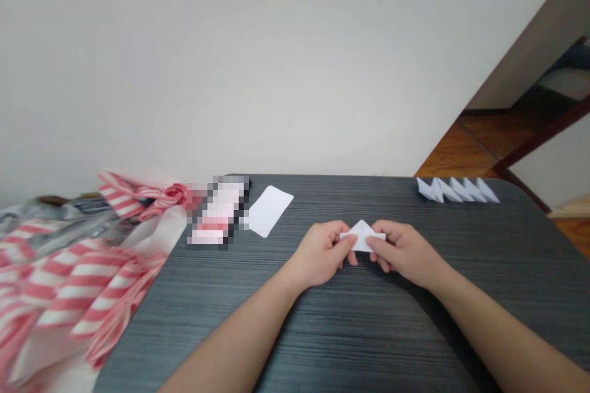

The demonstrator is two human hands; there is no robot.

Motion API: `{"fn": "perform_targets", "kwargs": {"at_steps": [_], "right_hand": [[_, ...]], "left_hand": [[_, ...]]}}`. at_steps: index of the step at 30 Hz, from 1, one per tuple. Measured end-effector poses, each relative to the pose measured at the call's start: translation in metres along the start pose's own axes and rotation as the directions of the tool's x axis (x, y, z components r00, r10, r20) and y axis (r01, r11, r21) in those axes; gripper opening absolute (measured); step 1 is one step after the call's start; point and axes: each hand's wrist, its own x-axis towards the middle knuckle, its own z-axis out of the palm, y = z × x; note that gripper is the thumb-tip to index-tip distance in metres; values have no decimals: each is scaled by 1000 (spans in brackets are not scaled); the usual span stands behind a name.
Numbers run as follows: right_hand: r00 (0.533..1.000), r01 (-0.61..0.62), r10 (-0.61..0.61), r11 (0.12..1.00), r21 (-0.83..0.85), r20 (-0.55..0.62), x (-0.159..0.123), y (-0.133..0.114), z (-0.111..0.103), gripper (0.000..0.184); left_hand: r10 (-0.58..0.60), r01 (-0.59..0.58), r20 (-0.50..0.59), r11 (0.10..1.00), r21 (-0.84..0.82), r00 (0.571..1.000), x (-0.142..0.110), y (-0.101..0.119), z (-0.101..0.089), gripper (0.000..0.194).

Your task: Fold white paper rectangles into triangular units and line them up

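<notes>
A small white sheet of folded paper (362, 229) is held up between my two hands, just above the dark table. It has a triangular peak on top and a straight band along the bottom. My left hand (325, 253) pinches its left end with the thumb in front and the fingers behind. Its right end is gripped the same way by my right hand (400, 249). Both thumbs lie on the near face of the paper, and some fingertips show below it.
The dark wood-grain table (322, 344) stands against a pale wall. White paper sheets (270, 211) lie at back left, beside a pixelated phone-like object (218, 212). Several folded paper pieces (458, 190) line the back right. Red-and-white striped cloth (87, 276) is heaped left of the table.
</notes>
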Motion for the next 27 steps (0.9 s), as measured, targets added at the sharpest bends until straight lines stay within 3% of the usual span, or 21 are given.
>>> {"fn": "perform_targets", "kwargs": {"at_steps": [6, 18, 27], "right_hand": [[1000, 14, -14, 1000, -25, 3, 0, -6, -1, 25], [1000, -12, 12, 999, 42, -11, 2, 2, -3, 26], [1000, -27, 27, 996, 80, 1, 0, 0, -7, 28]], "left_hand": [[13, -13, 32, 1000, 0, 999, 1, 0, 2, 31], [-13, 11, -74, 1000, -30, 997, 2, -3, 3, 28], [-2, -4, -74, 997, -83, 997, 3, -5, 3, 26]]}}
